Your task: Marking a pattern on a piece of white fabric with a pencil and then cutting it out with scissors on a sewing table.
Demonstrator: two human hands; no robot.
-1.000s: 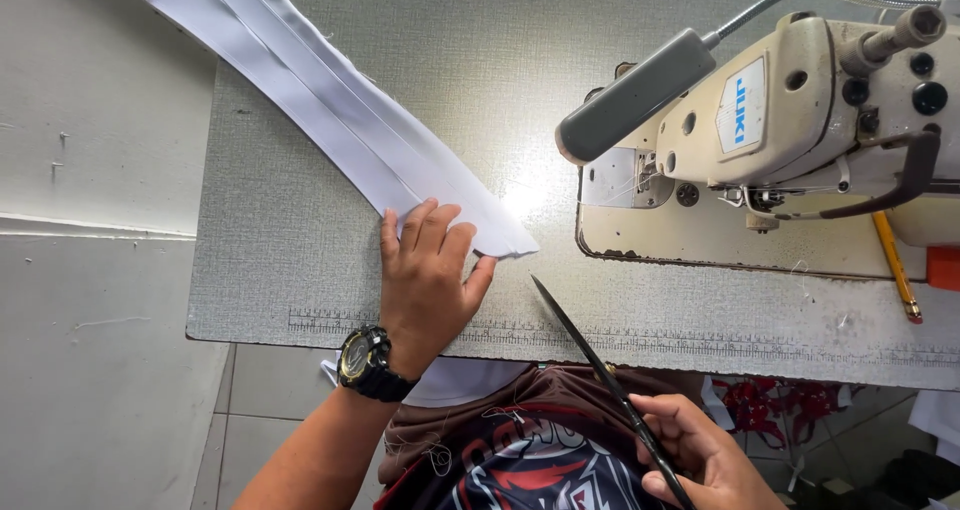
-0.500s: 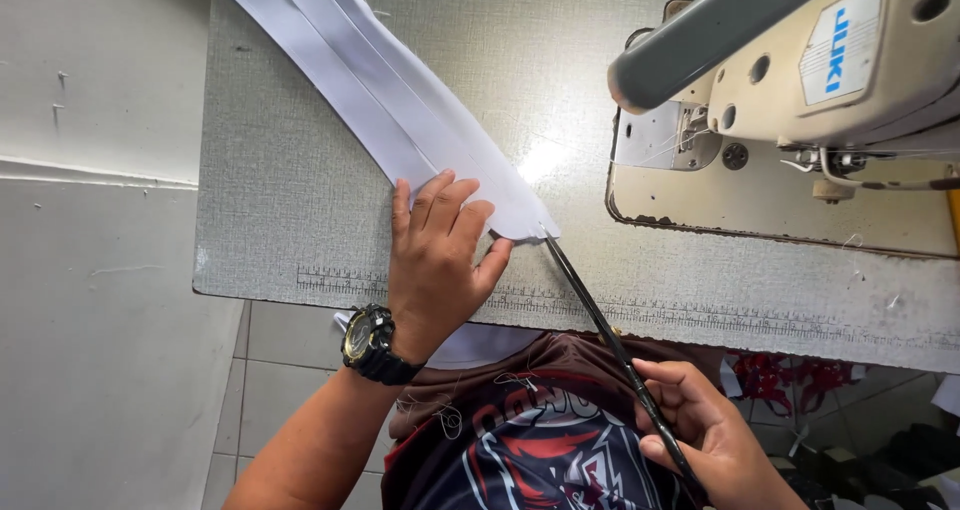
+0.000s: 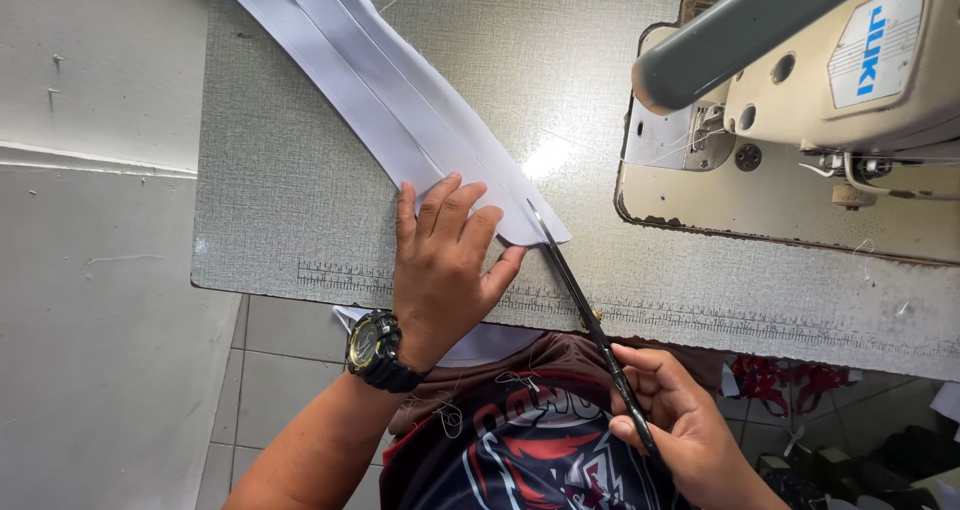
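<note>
The scissors (image 3: 585,305) have advanced since a second ago; their tip now meets the near end of the white fabric strip (image 3: 400,110). The right hand (image 3: 680,425) has its grip wrapped around the handles. Left of the blades, the left hand (image 3: 445,260) presses flat, fingers spread, on the strip's end upon the grey surface (image 3: 290,220). Beyond the scissors stands a sewing machine (image 3: 800,80).

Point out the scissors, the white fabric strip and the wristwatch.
scissors (image 3: 575,280): head view, on the dark blades near the pivot.
white fabric strip (image 3: 400,100): head view, on the middle of the folded strip on the table.
wristwatch (image 3: 370,342): head view, on the watch face at the left wrist.
</note>
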